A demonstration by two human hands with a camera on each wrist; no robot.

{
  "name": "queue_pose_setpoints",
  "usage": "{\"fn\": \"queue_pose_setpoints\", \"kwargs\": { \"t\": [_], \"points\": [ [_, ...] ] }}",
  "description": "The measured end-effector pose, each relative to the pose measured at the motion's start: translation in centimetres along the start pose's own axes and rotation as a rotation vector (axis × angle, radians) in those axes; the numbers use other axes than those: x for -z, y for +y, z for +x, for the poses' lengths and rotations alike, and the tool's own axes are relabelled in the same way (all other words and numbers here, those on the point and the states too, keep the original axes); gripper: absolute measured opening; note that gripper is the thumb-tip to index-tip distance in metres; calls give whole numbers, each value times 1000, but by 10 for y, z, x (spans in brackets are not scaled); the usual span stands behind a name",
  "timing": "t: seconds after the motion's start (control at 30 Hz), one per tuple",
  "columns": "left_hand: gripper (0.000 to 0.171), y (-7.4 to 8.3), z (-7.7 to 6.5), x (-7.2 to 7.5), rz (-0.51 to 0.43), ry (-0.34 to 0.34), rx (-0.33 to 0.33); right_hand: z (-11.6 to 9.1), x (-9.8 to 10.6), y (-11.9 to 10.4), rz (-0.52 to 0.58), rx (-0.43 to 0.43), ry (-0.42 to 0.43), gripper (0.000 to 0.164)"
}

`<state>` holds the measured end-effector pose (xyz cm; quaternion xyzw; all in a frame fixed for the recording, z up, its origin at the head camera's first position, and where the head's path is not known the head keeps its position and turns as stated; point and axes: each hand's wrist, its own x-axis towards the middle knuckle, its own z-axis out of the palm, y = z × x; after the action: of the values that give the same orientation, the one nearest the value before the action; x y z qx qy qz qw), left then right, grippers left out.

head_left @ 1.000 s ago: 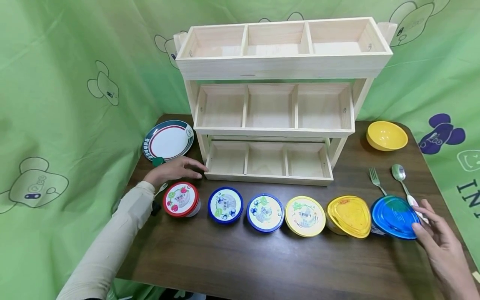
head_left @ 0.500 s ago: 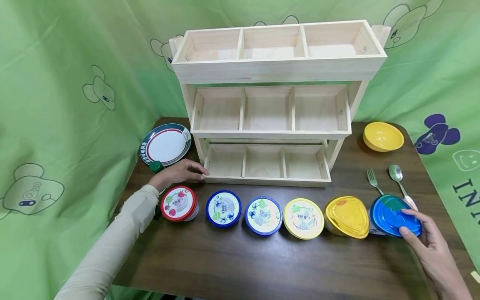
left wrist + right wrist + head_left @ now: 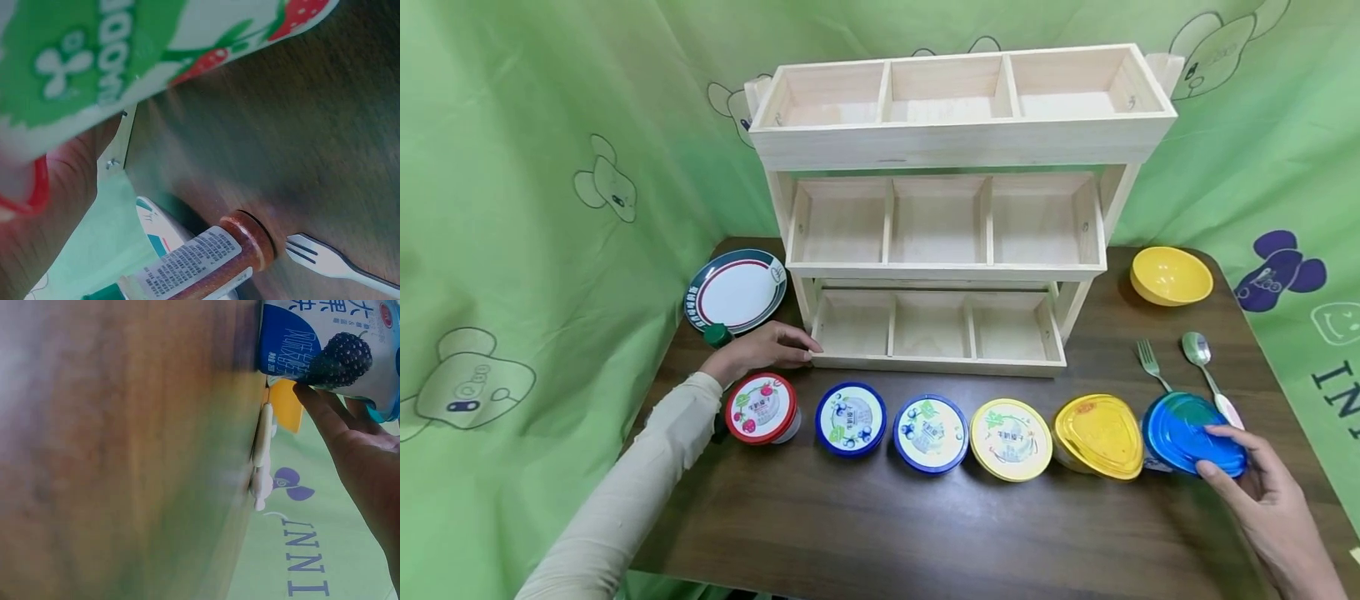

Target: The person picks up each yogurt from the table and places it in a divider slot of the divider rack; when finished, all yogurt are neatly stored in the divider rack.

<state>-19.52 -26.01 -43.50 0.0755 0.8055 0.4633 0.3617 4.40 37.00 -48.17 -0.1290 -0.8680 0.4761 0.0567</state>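
Observation:
My left hand (image 3: pixel 763 346) is at the front left corner of the wooden rack (image 3: pixel 932 365), its thumb and a finger pinching the edge of the bottom tray. My right hand (image 3: pixel 1270 492) grips a tub with a rounded blue lid (image 3: pixel 1187 429), thumb and fingers at its right side. A blackberry is printed on the side of this tub (image 3: pixel 340 359) in the right wrist view. Leftward run a yellow-lidded tub (image 3: pixel 1097 433), a round yellow-lidded one (image 3: pixel 1011 437), two blue-rimmed ones (image 3: pixel 930 433) and a red-rimmed one (image 3: pixel 762 408), close below my left wrist.
The rack has three tiers of divided trays. Behind my left hand are a plate (image 3: pixel 737 290) and a green-capped bottle (image 3: pixel 206 256), with a fork (image 3: pixel 325 256) nearby. At the right are a yellow bowl (image 3: pixel 1172 275), another fork (image 3: pixel 1150 362) and a spoon (image 3: pixel 1210 375).
My left hand has moved slightly right to the tray's corner. My right hand has moved left and further over the blue lid, and now grips the tub, which has shifted slightly.

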Motion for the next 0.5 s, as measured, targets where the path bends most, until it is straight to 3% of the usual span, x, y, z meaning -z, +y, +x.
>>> {"fn": "queue_pose_setpoints", "kwargs": {
  "t": [0.1, 0.2, 0.33, 0.5],
  "points": [
    [29, 1, 1, 1, 2, -7, 10, 8, 7, -4, 41, 56, 38, 54],
    [29, 2, 1, 3, 7, -9, 19, 23, 17, -14, 246, 167, 67, 54],
    [28, 1, 1, 3, 9, -11, 24, 47, 30, -37, 375, 315, 97, 54],
    [28, 0, 1, 1, 4, -19, 20, 67, 39, -69, 196, 398, 120, 55]
  ]
}}
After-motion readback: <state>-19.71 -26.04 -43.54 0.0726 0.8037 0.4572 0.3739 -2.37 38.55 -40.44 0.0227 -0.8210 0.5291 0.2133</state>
